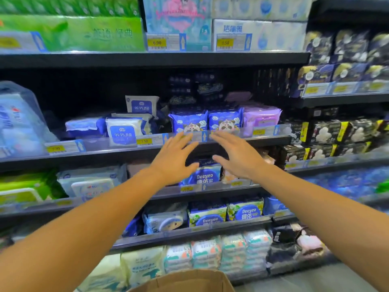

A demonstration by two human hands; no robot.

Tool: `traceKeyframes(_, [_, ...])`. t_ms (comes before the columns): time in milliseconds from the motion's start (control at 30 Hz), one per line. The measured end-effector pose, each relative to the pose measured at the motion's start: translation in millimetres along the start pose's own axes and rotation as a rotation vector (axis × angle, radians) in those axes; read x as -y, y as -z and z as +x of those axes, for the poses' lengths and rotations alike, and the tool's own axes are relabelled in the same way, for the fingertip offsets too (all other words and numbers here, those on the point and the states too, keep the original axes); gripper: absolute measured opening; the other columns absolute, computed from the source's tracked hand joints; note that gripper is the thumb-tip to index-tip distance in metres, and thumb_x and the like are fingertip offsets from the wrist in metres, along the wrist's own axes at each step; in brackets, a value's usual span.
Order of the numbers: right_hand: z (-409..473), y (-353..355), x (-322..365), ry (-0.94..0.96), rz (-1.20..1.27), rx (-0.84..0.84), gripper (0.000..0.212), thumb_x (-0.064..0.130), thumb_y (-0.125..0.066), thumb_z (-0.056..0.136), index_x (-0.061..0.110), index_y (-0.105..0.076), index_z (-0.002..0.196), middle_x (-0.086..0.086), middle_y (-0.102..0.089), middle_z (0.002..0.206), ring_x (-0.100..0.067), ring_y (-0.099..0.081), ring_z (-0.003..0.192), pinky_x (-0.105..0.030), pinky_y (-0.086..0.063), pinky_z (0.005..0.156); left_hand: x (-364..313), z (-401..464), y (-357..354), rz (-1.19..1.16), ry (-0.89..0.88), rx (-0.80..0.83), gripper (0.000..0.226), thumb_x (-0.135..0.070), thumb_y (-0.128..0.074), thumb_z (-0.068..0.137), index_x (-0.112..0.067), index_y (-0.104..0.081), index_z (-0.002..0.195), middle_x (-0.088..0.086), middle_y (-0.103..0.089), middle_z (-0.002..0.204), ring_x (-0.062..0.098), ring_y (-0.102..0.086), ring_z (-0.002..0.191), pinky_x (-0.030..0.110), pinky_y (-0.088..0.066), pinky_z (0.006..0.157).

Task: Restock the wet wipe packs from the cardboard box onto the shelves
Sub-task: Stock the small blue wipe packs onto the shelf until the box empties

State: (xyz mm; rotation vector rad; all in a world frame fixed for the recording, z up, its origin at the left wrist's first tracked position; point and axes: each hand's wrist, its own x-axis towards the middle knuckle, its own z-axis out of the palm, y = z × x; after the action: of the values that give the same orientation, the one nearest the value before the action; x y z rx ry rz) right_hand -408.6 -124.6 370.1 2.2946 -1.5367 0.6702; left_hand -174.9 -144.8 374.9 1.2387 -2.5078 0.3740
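At the upper left of the frame, green tissue packs (71,28) fill the top shelf, their print blurred. Below them, left of centre, a white-and-blue wet wipe pack (124,132) reads "99.9%", with a yellow price tag (144,141) marked 3.90 on the clear shelf rail (105,144). Another of the same pack (142,105) stands behind it. The left hand (173,159) reaches toward the centre with fingers spread and holds nothing. Just above the fingertips sit two glossy blue panda-print wipe packs (207,122), side by side behind the rail. Between the hands, one shelf lower, a blue pack reads "Deeyeo" (205,175). The right hand (237,157) is likewise spread open and empty. To its upper right lies a soft purple wipe pack (262,118). At the bottom centre, the brown cardboard box (185,281) shows only its matte flap.
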Motion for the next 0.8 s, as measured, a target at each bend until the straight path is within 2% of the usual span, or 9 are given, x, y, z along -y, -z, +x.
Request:
traceKeyframes(133, [-48.4, -39.6, 10.7, 0.025, 0.063, 0.054, 0.067, 0.043, -0.060, 0.096, 0.019, -0.036, 0.153, -0.002, -0.032, 0.160, -0.023, -0.026, 0.150, -0.038, -0.023, 0.122, -3.1, -59.6, -36.4, -0.023, -0.003, 0.056, 0.073, -0.055, -0.045, 0.097, -0.027, -0.018, 0.158, -0.004, -0.003, 0.167, 0.023, 0.004, 0.154, 0.045, 0.001, 0.124])
traceKeyframes(233, [-84.4, -74.0, 25.3, 0.057, 0.103, 0.114, 0.062, 0.045, -0.057, 0.097, 0.018, -0.041, 0.151, -0.002, -0.033, 0.160, -0.025, -0.030, 0.148, -0.043, -0.030, 0.119, -2.0, -108.4, -65.6, -0.005, -0.013, 0.102, 0.075, -0.061, -0.030, 0.091, -0.025, -0.027, 0.156, -0.001, -0.015, 0.165, 0.026, -0.008, 0.153, 0.045, -0.004, 0.124])
traceKeyframes(367, [-132.1, -119.7, 53.2, 0.029, 0.196, 0.231, 0.056, 0.049, -0.053, 0.096, 0.018, -0.053, 0.143, -0.003, -0.039, 0.156, -0.026, -0.040, 0.142, -0.045, -0.038, 0.114, 2.1, -175.2, -108.4, -0.069, 0.039, 0.261, 0.071, -0.061, -0.032, 0.089, -0.023, -0.043, 0.148, 0.003, -0.040, 0.155, 0.032, -0.033, 0.144, 0.047, -0.027, 0.119])
traceKeyframes(433, [-156.9, -143.9, 71.0, 0.021, 0.236, 0.314, 0.061, 0.054, -0.047, 0.093, 0.015, -0.058, 0.138, -0.007, -0.047, 0.150, -0.029, -0.048, 0.135, -0.047, -0.043, 0.109, 4.5, -208.3, -131.7, -0.099, 0.018, 0.319, 0.063, -0.055, -0.041, 0.087, -0.016, -0.060, 0.134, 0.010, -0.059, 0.137, 0.038, -0.055, 0.125, 0.051, -0.046, 0.104])
traceKeyframes(500, [-180.8, -168.9, 86.5, 0.018, 0.283, 0.372, 0.063, 0.057, -0.043, 0.092, 0.015, -0.059, 0.136, -0.008, -0.050, 0.148, -0.030, -0.050, 0.134, -0.047, -0.044, 0.108, 7.4, -240.4, -153.4, -0.095, 0.058, 0.408, 0.059, -0.054, -0.041, 0.086, -0.015, -0.069, 0.120, 0.012, -0.068, 0.123, 0.039, -0.065, 0.112, 0.052, -0.053, 0.094])
traceKeyframes(567, [-202.0, -190.7, 101.1, -0.010, 0.311, 0.438, 0.059, 0.055, -0.047, 0.095, 0.019, -0.055, 0.141, -0.005, -0.045, 0.152, -0.027, -0.044, 0.139, -0.043, -0.038, 0.114, 6.9, -269.0, -174.2, -0.095, 0.099, 0.489, 0.067, -0.059, -0.032, 0.085, -0.017, -0.067, 0.125, 0.009, -0.065, 0.129, 0.036, -0.061, 0.119, 0.048, -0.049, 0.099])
traceKeyframes(633, [-221.6, -211.8, 113.9, -0.032, 0.317, 0.530, 0.057, 0.048, -0.053, 0.097, 0.021, -0.048, 0.147, -0.002, -0.039, 0.156, -0.023, -0.035, 0.144, -0.036, -0.029, 0.119, 7.2, -295.9, -197.5, -0.132, 0.137, 0.617, 0.082, -0.066, -0.019, 0.082, -0.021, -0.052, 0.141, 0.005, -0.049, 0.148, 0.032, -0.042, 0.137, 0.045, -0.036, 0.113])
traceKeyframes(733, [-246.9, -245.1, 130.4, -0.048, 0.334, 0.653, 0.062, 0.047, -0.055, 0.096, 0.024, -0.039, 0.152, 0.001, -0.034, 0.159, -0.020, -0.030, 0.146, -0.039, -0.029, 0.119, 4.5, -333.4, -234.7, -0.152, 0.186, 0.747, 0.092, -0.069, -0.008, 0.076, -0.023, -0.038, 0.150, 0.001, -0.036, 0.156, 0.026, -0.029, 0.144, 0.044, -0.027, 0.117])
traceKeyframes(800, [-262.0, -266.9, 139.6, -0.061, 0.351, 0.753, 0.065, 0.046, -0.057, 0.095, 0.024, -0.036, 0.152, 0.001, -0.032, 0.159, -0.019, -0.028, 0.147, -0.042, -0.031, 0.117, -1.0, -353.3, -255.3, -0.173, 0.232, 0.818, 0.088, -0.068, -0.011, 0.079, -0.024, -0.034, 0.152, 0.000, -0.032, 0.158, 0.024, -0.026, 0.145, 0.040, -0.026, 0.118])
